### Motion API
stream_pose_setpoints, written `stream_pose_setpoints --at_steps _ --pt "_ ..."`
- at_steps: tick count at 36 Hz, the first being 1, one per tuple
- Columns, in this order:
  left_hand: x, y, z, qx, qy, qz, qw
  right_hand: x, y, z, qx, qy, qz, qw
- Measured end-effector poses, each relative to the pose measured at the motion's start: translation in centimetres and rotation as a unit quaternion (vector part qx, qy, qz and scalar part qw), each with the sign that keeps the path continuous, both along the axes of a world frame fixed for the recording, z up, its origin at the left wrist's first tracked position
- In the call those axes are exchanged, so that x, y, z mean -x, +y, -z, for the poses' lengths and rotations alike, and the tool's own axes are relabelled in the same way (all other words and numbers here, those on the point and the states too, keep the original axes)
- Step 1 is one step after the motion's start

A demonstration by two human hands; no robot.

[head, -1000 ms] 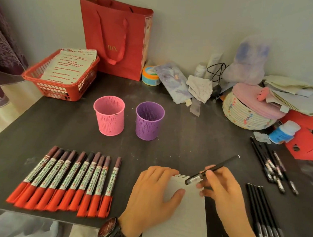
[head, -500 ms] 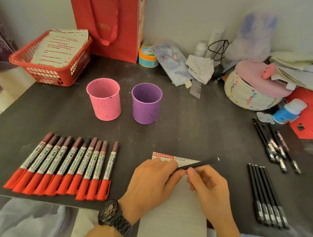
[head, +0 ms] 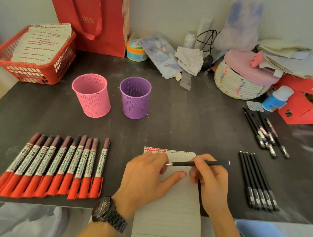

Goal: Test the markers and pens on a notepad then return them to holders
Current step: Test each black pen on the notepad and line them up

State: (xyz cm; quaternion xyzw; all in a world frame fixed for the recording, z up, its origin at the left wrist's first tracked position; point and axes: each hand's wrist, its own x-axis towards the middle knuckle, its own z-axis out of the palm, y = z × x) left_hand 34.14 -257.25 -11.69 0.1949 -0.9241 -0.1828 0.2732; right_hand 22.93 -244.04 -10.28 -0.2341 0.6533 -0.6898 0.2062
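Dark grey table [head: 179, 124], dusty and scuffed, pushed against a pale wall [head: 170, 7]. The notepad [head: 168, 222] lies at the near edge, its lower end hanging off the table. The left hand [head: 143, 175], with a watch [head: 107, 213] on the wrist, lies flat on the pad, fingers straight and loosely together, thumb splayed out to the right. The right hand [head: 210, 180] pinches a black pen [head: 200, 164] between thumb and fingers. The pen lies almost level over the top of the pad, tip pointing left, right by the left fingertips. Whether it touches paper, I can't tell.

To the left, a neat row of markers [head: 54, 164], red caps toward the near edge. Behind them stand the pink holder [head: 91, 98] and the purple holder [head: 134, 99], side by side and apart. On the right, one tidy row of black pens [head: 257, 182], and a looser bunch [head: 263, 130] further back.

Along the wall: a red basket [head: 34, 69] of papers, a red bag [head: 96, 16], a tape roll [head: 135, 50], a woven basket [head: 239, 83], a red box [head: 306, 104].
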Motion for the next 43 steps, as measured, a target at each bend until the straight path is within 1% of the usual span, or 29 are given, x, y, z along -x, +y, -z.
stream_pose_setpoints --at_steps 2,4,6,8,11,13,16,19,23,25,31,35,43 --pt "0.2 0.0 -0.1 -0.006 -0.018 -0.011 1.000 0.6 0.5 -0.1 0.054 -0.072 0.032 0.995" --pt "0.3 -0.1 0.2 -0.029 -0.037 -0.018 0.999 1.3 0.8 -0.3 0.098 -0.142 0.028 0.985" --pt "0.5 -0.3 0.7 -0.053 -0.050 -0.017 0.997 2.0 0.8 -0.1 0.102 -0.170 0.017 0.980" --pt "0.6 -0.5 1.2 -0.055 -0.042 -0.011 0.998 2.5 0.3 -0.1 0.076 -0.151 0.021 0.985" --pt "0.5 -0.6 1.5 -0.053 -0.051 -0.004 0.997 3.2 -0.8 -0.2 0.000 -0.068 0.043 0.997" --pt "0.5 -0.7 1.5 -0.069 -0.052 -0.006 0.996 3.5 -1.7 -0.5 -0.041 -0.017 0.050 0.998" --pt "0.5 -0.8 1.4 -0.080 -0.051 -0.005 0.995 4.0 -3.0 -0.6 -0.055 -0.004 0.047 0.997" --pt "0.5 -0.9 1.3 -0.092 -0.057 -0.009 0.994 4.2 -4.0 -0.2 -0.094 0.027 0.052 0.994" --pt "0.4 -0.9 1.0 -0.106 -0.055 -0.008 0.993 3.7 -4.5 0.7 -0.144 0.106 0.084 0.980" --pt "0.5 -0.9 0.9 -0.108 -0.055 -0.008 0.993 3.6 -4.4 1.0 -0.150 0.140 0.100 0.974" --pt "0.5 -0.9 1.1 -0.105 -0.056 -0.013 0.993 4.0 -4.1 1.6 -0.158 0.141 0.128 0.969" --pt "0.5 -0.9 1.1 -0.111 -0.052 -0.014 0.992 4.0 -4.2 1.8 -0.161 0.133 0.128 0.970" --pt "0.6 -0.8 1.2 -0.109 -0.045 -0.014 0.993 3.8 -4.3 1.7 -0.184 0.152 0.126 0.963"
